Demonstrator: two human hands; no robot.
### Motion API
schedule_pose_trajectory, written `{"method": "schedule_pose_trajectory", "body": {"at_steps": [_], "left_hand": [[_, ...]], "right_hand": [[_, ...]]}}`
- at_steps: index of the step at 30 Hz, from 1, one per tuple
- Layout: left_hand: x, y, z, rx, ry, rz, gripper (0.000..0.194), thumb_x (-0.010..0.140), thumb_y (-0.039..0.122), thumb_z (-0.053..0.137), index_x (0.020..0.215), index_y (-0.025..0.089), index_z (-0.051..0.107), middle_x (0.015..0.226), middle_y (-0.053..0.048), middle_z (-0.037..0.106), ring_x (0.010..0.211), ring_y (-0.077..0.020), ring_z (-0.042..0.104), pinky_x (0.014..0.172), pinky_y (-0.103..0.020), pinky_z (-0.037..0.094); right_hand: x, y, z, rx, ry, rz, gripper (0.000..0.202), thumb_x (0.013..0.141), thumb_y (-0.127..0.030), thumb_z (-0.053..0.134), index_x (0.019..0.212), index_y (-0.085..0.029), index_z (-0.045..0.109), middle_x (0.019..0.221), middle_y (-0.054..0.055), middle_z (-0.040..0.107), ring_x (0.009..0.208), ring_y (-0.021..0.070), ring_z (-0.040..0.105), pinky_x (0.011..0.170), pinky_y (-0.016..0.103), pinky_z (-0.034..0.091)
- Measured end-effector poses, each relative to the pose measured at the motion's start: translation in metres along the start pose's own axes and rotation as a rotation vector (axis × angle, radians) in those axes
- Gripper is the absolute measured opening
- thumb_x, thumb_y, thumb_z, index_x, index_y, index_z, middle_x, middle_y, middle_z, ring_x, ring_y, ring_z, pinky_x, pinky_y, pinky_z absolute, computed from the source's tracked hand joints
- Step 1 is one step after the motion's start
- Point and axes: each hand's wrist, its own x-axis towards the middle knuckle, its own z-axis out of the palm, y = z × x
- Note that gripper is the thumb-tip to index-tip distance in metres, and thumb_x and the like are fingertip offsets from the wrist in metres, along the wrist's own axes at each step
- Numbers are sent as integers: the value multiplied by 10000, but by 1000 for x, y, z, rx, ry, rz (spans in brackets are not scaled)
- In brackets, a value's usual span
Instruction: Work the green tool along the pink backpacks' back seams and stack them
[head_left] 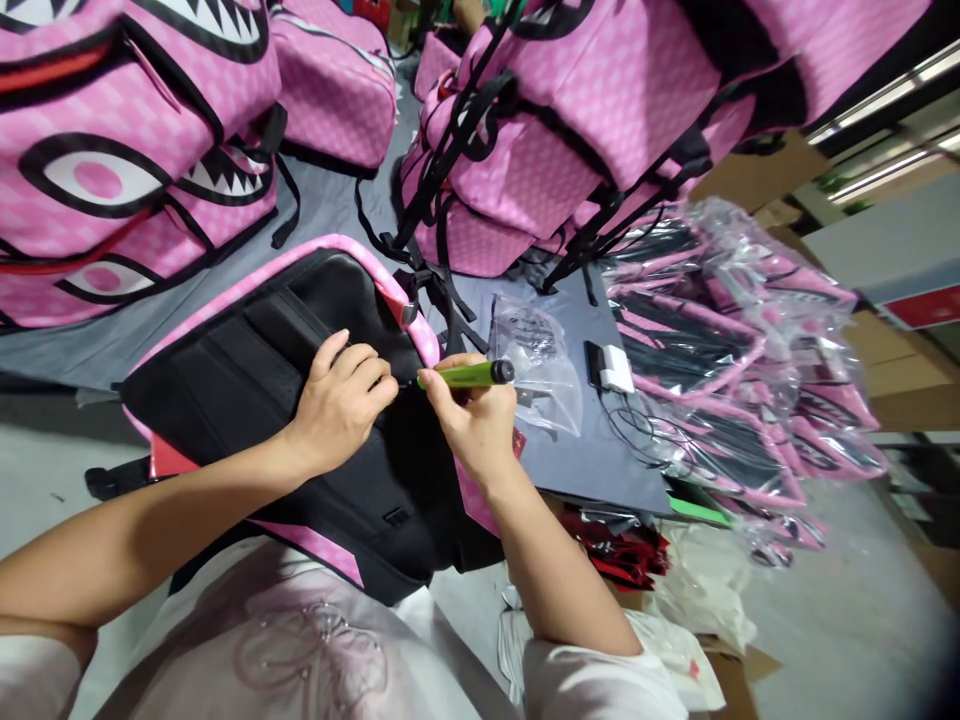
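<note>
A black backpack panel with pink checkered edging (277,360) lies across my lap and the table's front edge. My right hand (480,410) is closed around a green-handled tool with a black end (469,375), whose thin dark tip points left, close to my left fingertips. My left hand (346,395) rests on the black panel, thumb and fingers pinched together; what they grip, if anything, is hidden. A red strap piece with a buckle (401,305) sits on the pink edge just above my hands.
Large pink shark-face bags (97,180) stand at the back left. More pink backpacks with black straps (525,180) are piled behind. A clear plastic bag (536,360) and a white charger with cables (616,370) lie on the grey table. Plastic-wrapped bags (735,360) are stacked at right.
</note>
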Motion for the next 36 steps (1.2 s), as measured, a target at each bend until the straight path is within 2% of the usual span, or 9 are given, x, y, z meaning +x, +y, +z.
{"method": "schedule_pose_trajectory", "body": {"at_steps": [5,15,20,25,36], "left_hand": [[2,1,0,29,27,15,126,943,206,574,883,190,684,936,-16,715,1026,-198,588,1111,-442,360],[1,1,2,21,-12,-4,151,956,222,556,889,208,690,964,-18,721,1034,-208,592,1113,-462,355],[3,2,1,52,15,19,95,925,199,604,869,177,677,936,-25,719,1007,-211,596,1106,-446,343],[5,3,-1,66,-29,-1,58,910,212,635,878,175,666,950,-25,721,1007,-222,605,1112,-455,323],[9,3,-6,100,-69,21,75,898,225,664,952,180,639,978,-34,727,1010,-256,616,1096,-486,316]], "right_hand": [[1,1,4,-6,16,-26,231,925,-373,633,792,-188,669,777,25,704,600,128,628,598,246,485],[2,4,3,14,16,-15,224,928,-362,631,798,-184,668,775,22,702,599,126,626,596,245,473],[2,6,4,35,14,-22,226,926,-342,636,772,-177,657,739,16,681,581,121,616,581,237,453],[4,8,4,15,-18,-36,256,928,-345,614,732,-182,642,730,29,683,561,123,602,554,240,434],[6,9,4,42,-58,91,235,925,-353,619,759,-186,629,761,48,707,637,158,636,634,259,445]]}}
